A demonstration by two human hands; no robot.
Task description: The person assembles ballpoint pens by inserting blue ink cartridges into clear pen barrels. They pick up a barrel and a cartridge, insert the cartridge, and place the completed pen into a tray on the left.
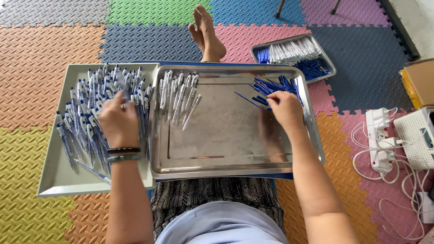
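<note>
Head view: two hands sorting pens

The blue pen refills (273,88) lie in a heap at the far right of the silver tray (226,149). The right hand (285,108) rests on them, fingers pinching some. The left hand (118,123) lies on the pile of white and blue pens (86,117) in the white tray (58,180), fingers curled over them. A second silver tray (294,54) sits on the floor mats (40,58).

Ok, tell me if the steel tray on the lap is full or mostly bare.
Mostly bare: the steel tray holds only a row of pens and blue refills along its far edge.
</note>
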